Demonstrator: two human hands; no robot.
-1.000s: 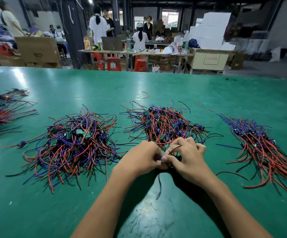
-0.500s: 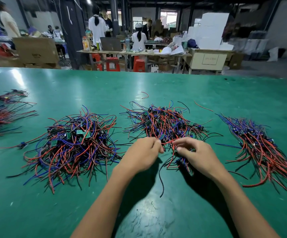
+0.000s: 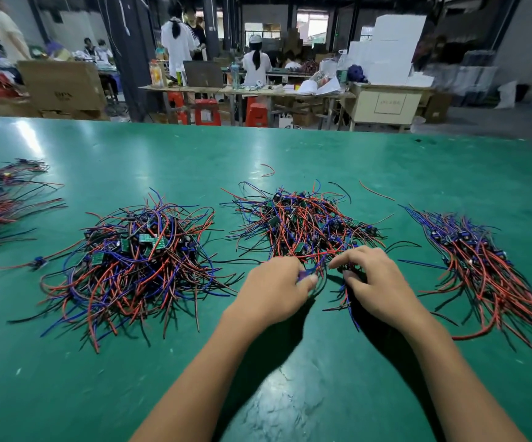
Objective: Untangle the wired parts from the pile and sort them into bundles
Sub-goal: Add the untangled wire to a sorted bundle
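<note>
1. while both hands work the near edge of the middle wire pile (image 3: 303,224), left hand (image 3: 272,290) pinches a blue-purple wired part (image 3: 304,275).
2. right hand (image 3: 374,282) curls onto wires there; grip unclear.
3. sorted bundle (image 3: 481,266) lies right, on the green table (image 3: 162,378).

Bright overhead light falls on the green table (image 3: 290,154), and a white glare patch sits on its far-left surface, with a fainter sheen streaking toward the middle. Another mottled reflection shines at the table's near edge, between the forearms. Dark, soft-edged shadows spread under both forearms onto the table, and thin shadows fringe the wire pile (image 3: 131,260) on its near side. Beyond the table the hall is dim, with pale daylight glowing from windows (image 3: 309,27) at the back. The table's far edge bows, a wide-angle curve. At the table's right end the bundle (image 3: 488,272) smears with blur; the background beyond that end is soft too.
</note>
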